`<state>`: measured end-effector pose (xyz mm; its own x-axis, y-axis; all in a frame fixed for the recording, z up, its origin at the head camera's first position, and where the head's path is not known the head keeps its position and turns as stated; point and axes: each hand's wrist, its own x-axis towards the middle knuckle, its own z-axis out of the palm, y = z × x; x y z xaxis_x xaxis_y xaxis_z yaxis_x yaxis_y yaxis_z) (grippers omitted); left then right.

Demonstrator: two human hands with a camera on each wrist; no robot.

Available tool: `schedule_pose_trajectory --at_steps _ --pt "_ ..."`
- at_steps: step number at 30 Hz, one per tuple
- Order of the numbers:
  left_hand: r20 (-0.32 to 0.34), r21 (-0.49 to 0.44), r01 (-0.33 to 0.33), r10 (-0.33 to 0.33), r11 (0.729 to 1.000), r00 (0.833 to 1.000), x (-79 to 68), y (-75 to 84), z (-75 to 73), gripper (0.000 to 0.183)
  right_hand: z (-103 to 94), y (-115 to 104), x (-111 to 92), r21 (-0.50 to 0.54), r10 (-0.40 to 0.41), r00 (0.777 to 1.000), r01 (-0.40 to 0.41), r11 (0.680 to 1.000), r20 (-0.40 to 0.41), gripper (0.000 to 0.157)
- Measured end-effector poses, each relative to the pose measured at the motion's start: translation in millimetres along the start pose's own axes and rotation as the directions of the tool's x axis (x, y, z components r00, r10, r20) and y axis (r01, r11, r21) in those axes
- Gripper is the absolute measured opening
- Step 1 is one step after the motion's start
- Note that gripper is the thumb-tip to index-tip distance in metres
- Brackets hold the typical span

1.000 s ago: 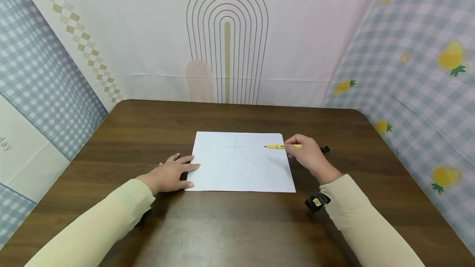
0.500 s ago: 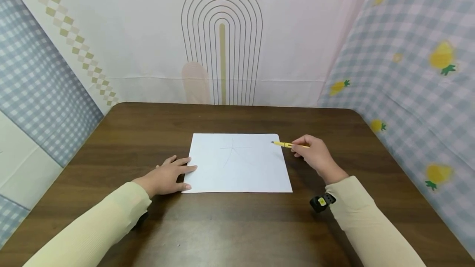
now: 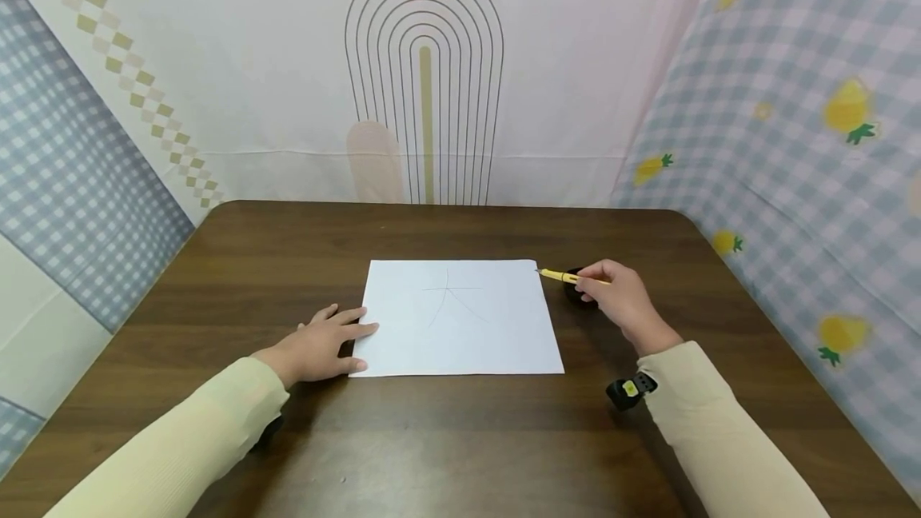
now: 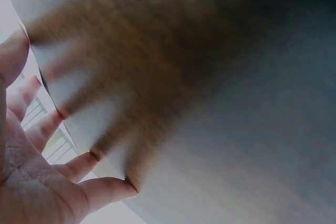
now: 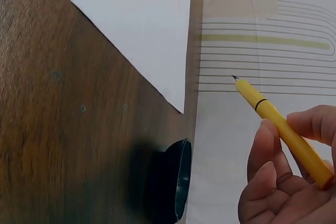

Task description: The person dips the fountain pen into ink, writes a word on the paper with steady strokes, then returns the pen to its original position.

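A white sheet of paper [image 3: 460, 342] lies on the wooden table, marked with a few thin crossing lines [image 3: 448, 288]. My left hand [image 3: 320, 346] rests with spread fingers on the sheet's left edge; the left wrist view shows its fingertips [image 4: 131, 184] pressed down. In my right hand [image 3: 622, 298] I pinch a yellow pen [image 5: 294, 137] between thumb and fingers. The pen's dark fine tip is raised and points left, overlapping the paper's far right corner in the head view. A small black round dish-like thing [image 5: 181, 182] stands just past that corner, partly behind my right hand.
The brown wooden table [image 3: 446, 438] stretches around the sheet. A white cloth with printed arches [image 3: 424, 102] hangs behind its far edge, and blue checked cloth [image 3: 777, 142] hangs at the sides. Both wrists carry black straps.
My right hand has moved right with the pen, off the drawn lines toward the sheet's far right corner. More of the black thing shows. My left hand stays on the paper; the head view shifts slightly.
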<state>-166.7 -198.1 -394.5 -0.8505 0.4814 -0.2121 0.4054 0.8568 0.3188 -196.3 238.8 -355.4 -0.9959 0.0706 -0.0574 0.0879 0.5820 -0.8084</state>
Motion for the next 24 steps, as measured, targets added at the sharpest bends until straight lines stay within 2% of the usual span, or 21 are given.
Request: schedule_pose_trajectory --at_steps 14,24 --pt "0.003 -0.007 0.006 -0.006 1.000 1.000 -1.9 2.9 -0.9 0.061 -9.5 13.3 1.0 0.040 0.049 0.998 -0.047 0.998 -0.038 0.029" --pt "-0.001 0.001 -0.007 0.007 1.000 1.000 -1.2 2.5 -1.1 0.061 -13.0 21.5 3.0 0.057 0.081 0.992 -0.076 0.996 -0.093 0.031"
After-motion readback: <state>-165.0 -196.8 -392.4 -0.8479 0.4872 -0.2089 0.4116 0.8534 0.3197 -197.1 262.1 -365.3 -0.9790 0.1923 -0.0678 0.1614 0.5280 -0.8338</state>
